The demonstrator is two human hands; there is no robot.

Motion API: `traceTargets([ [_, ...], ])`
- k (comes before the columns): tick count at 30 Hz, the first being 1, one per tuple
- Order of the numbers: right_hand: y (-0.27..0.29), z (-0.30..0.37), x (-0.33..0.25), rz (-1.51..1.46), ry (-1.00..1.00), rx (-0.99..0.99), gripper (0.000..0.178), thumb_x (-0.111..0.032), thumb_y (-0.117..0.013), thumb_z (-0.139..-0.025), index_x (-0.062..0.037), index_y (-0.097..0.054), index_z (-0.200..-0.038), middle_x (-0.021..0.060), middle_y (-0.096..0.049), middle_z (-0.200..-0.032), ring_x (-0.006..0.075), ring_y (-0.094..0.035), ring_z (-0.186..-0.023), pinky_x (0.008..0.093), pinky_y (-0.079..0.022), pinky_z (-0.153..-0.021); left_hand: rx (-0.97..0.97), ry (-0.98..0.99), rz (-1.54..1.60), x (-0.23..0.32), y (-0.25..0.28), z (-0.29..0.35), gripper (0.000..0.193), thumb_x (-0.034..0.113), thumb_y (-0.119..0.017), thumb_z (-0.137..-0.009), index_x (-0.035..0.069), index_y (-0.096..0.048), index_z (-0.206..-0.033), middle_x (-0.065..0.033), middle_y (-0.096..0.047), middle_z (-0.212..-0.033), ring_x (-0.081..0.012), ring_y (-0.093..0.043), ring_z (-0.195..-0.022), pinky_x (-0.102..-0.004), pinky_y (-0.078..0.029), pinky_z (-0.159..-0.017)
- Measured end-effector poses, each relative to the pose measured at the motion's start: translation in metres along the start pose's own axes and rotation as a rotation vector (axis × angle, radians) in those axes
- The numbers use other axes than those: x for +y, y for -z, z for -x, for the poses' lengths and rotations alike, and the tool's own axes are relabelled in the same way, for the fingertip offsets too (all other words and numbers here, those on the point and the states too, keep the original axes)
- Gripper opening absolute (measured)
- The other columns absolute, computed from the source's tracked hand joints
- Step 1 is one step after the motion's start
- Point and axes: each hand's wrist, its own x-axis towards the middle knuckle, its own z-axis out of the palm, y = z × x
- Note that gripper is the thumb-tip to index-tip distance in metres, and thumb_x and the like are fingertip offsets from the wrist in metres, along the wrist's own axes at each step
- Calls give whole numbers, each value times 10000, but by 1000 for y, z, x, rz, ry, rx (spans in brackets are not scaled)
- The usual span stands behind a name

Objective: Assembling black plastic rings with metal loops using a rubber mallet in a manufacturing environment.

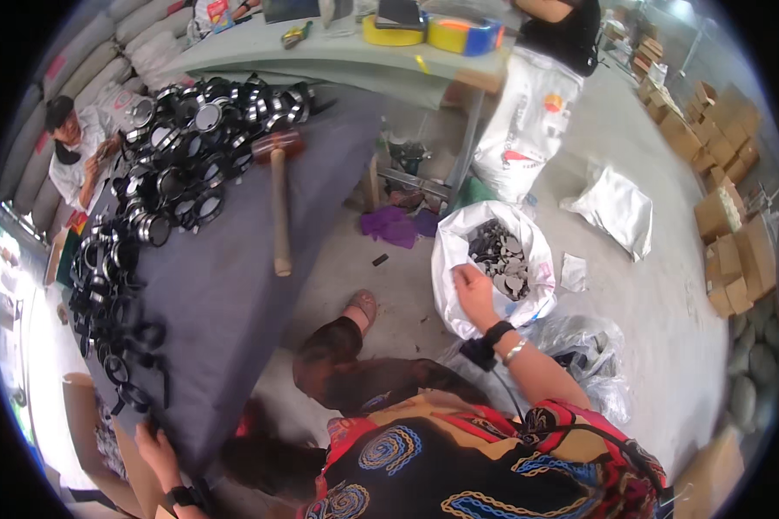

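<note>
I count two bare hands: the left hand, fingers half-extended beside one dark-grey cloth-covered table; the right hand, fingers curled at one white plastic sack of grey pieces. Whether either grips anything, I cannot tell. The table bears one wooden-handled brown mallet and uncountable black-and-silver ring-shaped parts. Beyond: grey floor, stacked brown cartons.
</note>
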Motion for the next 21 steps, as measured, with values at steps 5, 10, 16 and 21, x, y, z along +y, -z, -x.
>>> traceTargets([
  [5, 56, -54, 121, 450, -227, 93, 186, -164, -579, -838, -17, -693, -856, 211, -672, -830, 350, -660, -820, 403, -512, -726, -75, 201, 197, -17, -7, 1, 223, 81, -558, -896, -75, -546, -1055, -214, -614, -966, -325, -577, -867, -371, -456, -798],
  [10, 64, -79, 172, 735, -483, -185, 206, -128, -546, -814, 10, -682, -883, 233, -669, -978, 381, -644, -950, 436, -510, -845, -33, 398, 433, -46, -12, 12, 327, 128, -547, -934, -82, -525, -1184, -134, -616, -1059, -201, -553, -961, -308, -435, -864],
  [16, 32, -76, 195, 769, -481, -432, 248, -89, -533, -802, 30, -638, -992, 264, -652, -1029, 390, -637, -986, 450, -509, -866, 190, 369, 413, -104, -3, 45, 440, 162, -545, -954, -39, -471, -1339, -77, -583, -1044, -154, -529, -901, -287, -436, -805],
  [21, 38, -38, 164, 725, 14, 37, 154, -99, -548, -820, 3, -609, -918, 196, -654, -919, 378, -623, -873, 469, -495, -746, 113, 689, 563, 5, -3, 4, 397, 146, -530, -928, -57, -529, -1269, -102, -621, -1038, -183, -557, -805, -314, -463, -694],
])
